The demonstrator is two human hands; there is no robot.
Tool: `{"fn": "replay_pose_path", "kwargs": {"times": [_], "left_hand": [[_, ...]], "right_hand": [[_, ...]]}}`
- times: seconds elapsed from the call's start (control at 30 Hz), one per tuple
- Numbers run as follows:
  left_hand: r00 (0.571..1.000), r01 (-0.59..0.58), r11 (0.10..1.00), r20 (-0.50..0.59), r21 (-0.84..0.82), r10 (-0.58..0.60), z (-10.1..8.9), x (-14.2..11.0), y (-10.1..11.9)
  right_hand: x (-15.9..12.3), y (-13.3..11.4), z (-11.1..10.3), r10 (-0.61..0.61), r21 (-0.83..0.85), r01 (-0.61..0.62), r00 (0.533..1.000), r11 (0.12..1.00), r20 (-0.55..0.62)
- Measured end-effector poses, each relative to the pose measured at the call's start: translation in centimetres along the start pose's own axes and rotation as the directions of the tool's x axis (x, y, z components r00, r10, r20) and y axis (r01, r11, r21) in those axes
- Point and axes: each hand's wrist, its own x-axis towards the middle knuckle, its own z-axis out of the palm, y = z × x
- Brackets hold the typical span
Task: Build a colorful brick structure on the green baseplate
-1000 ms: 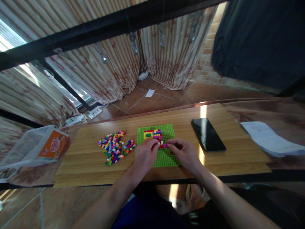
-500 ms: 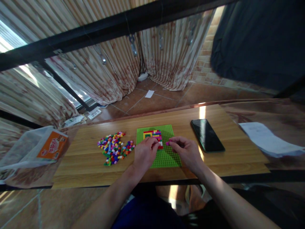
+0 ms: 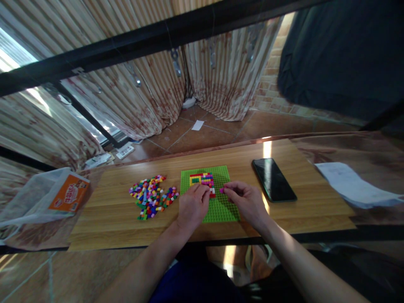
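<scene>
A green studded baseplate [image 3: 221,174] lies on the wooden table [image 3: 284,210], with a small patch of coloured bricks [image 3: 202,179] built at its far left corner. My left hand [image 3: 193,204] rests on the plate's left side, fingers curled with their tips at the built patch. My right hand [image 3: 245,200] hovers over the plate's right side and pinches a tiny magenta brick [image 3: 221,190] just right of the built patch. A heap of loose coloured bricks [image 3: 151,195] lies to the left of the plate.
A black phone [image 3: 273,179] lies face up right of the plate. A white sheet of paper [image 3: 353,183] sits at the far right. A clear plastic bag with an orange label [image 3: 47,195] lies at the left end. Curtains and tiled floor lie beyond the table.
My right hand has drawn slightly away from the left, moving the magenta brick a little to the right of the built patch. My left hand has hardly moved.
</scene>
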Motion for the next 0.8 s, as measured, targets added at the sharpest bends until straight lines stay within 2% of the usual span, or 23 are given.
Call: {"fn": "replay_pose_path", "kwargs": {"times": [0.37,0.63,0.8], "left_hand": [[0.995,-0.095,0.978,0.009,0.185,0.095,0.7,-0.2,-0.1],[0.986,-0.14,0.937,0.135,0.319,0.102,0.0,0.1,0.6],[0.973,-0.159,0.931,0.214,0.33,0.09,-0.4,0.2,0.5]], "right_hand": [[0.1,0.3,0.1,0.017,0.002,-0.017,1.0,1.0,0.017],[-0.3,0.0,0.5,0.07,0.107,-0.074,0.997,0.992,0.038],[-0.3,0.0,0.7,0.063,0.139,-0.067,0.997,0.988,0.034]]}}
